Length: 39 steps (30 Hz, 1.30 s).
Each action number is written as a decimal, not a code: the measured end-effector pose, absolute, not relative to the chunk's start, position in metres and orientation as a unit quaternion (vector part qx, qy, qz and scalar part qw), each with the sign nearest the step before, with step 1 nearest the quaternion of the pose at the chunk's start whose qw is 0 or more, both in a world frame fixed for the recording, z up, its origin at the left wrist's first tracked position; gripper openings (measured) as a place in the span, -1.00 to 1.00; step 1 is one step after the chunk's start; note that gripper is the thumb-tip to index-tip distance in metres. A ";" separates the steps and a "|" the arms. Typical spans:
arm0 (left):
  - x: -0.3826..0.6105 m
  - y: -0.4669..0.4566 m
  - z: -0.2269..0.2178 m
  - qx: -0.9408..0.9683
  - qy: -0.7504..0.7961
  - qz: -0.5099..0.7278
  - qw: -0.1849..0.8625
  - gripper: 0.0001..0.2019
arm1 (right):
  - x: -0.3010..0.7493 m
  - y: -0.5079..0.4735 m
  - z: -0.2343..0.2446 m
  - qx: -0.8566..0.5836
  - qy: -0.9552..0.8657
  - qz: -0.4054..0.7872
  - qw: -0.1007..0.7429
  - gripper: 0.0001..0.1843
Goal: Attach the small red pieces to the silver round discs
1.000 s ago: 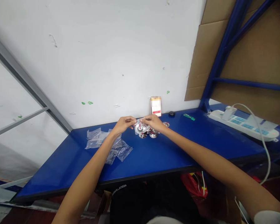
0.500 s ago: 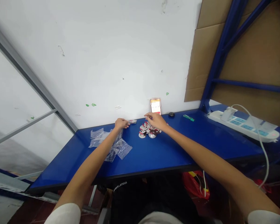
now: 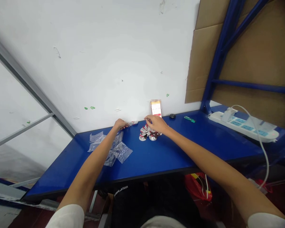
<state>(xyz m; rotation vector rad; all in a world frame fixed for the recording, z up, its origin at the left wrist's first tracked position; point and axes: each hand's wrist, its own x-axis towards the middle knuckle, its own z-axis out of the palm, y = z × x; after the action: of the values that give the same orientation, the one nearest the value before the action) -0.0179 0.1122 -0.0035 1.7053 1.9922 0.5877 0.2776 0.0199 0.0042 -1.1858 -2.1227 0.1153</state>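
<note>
At the back of the blue table, my left hand (image 3: 121,124) is closed, its fingers pinching the edge of a small flat clear packet (image 3: 133,123). What the packet holds is too small to make out. To the right, my right hand (image 3: 156,123) hovers over a pile of round silvery discs with red wires (image 3: 147,131). Its fingers are bent and apart, with nothing visible between them; the pile lies just under them. Several clear plastic bags (image 3: 122,151) lie spread under and beside my left forearm.
A phone (image 3: 156,107) with a lit screen leans on the white wall behind the pile. Right of it lie a small round black object (image 3: 172,116) and a green item (image 3: 189,119). A white power strip (image 3: 244,126) with a plugged cable occupies the table's right end.
The view has shifted slightly, moving everything a little to the left. Both hands keep nearly the same places; the left hand still pinches the packet and the right stays over the discs.
</note>
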 end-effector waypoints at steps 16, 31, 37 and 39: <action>-0.055 0.036 0.031 0.792 0.582 0.183 0.013 -0.70 | 0.272 0.023 -0.009 -0.312 -0.908 0.011 0.280 -0.76; -0.056 0.042 0.013 0.816 0.570 0.040 0.086 -0.86 | 0.267 0.030 -0.019 -0.320 -0.911 0.007 0.260 -0.80; -0.053 0.038 0.027 0.784 0.554 0.254 0.119 -0.78 | 0.270 0.026 -0.010 -0.329 -0.892 0.047 0.308 -0.78; -0.049 0.034 0.029 0.761 0.557 0.303 0.138 -0.82 | 0.270 0.024 -0.008 -0.336 -0.883 0.063 0.321 -0.76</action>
<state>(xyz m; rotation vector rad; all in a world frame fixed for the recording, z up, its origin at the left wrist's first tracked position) -0.0489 0.0343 0.0293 2.2015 1.6113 0.8771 0.2695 0.0240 -0.0081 -0.8830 -2.3197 0.1665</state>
